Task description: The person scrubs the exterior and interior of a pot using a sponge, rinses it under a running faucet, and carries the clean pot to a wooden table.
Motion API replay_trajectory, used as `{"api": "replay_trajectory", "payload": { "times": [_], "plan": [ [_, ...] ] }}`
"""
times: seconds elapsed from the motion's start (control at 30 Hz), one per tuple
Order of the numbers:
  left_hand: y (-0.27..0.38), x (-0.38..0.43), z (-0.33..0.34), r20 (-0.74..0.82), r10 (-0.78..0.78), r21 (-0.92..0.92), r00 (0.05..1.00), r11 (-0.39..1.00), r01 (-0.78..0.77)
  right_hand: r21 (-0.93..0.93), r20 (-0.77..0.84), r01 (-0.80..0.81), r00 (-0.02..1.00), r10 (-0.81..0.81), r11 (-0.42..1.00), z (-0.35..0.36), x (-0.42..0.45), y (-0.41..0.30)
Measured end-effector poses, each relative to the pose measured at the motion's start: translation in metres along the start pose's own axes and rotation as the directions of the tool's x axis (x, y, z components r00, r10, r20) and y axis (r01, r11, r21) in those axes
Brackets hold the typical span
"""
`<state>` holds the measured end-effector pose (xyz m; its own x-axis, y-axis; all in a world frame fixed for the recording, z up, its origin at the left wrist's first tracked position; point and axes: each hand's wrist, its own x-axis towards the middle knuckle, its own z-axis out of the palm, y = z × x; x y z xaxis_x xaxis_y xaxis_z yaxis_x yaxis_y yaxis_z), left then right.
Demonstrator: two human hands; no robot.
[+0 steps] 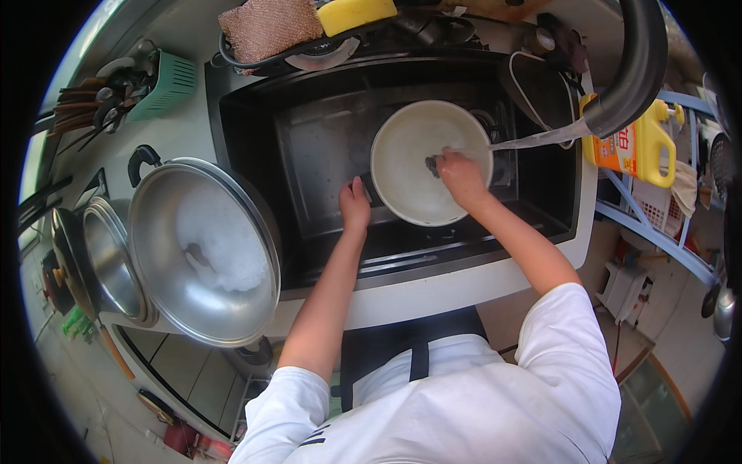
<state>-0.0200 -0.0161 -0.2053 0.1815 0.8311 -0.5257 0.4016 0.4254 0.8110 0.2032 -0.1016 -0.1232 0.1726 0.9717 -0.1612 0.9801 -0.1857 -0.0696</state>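
Observation:
A round pan with a pale interior (417, 191) rests in the black sink (319, 139). My left hand (355, 204) grips its short dark handle at the left side. Inside the pan, my right hand (461, 177) presses a dark scouring pad (432, 166) against the bottom, mostly hidden under the fingers. Water (539, 139) streams from the black faucet (629, 75) at the upper right and reaches the pan's right side by my right hand.
A large steel wok (156, 249) with suds stands left of the sink, beside stacked steel basins (116, 261). Behind the sink lie a copper-coloured mesh sponge (272, 29) and a yellow sponge (355, 14). A green utensil basket (168, 84) and a yellow jug (655, 139) flank the sink.

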Motion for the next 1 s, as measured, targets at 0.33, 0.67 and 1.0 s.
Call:
{"api": "replay_trajectory", "payload": {
  "times": [0.33, 0.67, 1.0],
  "plan": [
    [0.008, -0.002, -0.008, 0.063, -0.101, -0.1, 0.993, 0.989, 0.107, -0.151, -0.186, -0.122, 0.978, 0.093, 0.981, 0.072, 0.086, -0.022],
    [0.015, -0.002, -0.003, -0.004, -0.097, -0.172, 0.995, 0.981, 0.095, 0.119, -0.065, 0.131, 0.99, -0.124, 0.984, 0.078, 0.051, -0.073],
    [0.005, 0.001, -0.002, -0.123, -0.052, -0.094, 0.991, 0.995, 0.041, 0.088, 0.247, -0.152, 0.961, 0.126, 0.985, 0.097, 0.029, -0.077]
  ]
}}
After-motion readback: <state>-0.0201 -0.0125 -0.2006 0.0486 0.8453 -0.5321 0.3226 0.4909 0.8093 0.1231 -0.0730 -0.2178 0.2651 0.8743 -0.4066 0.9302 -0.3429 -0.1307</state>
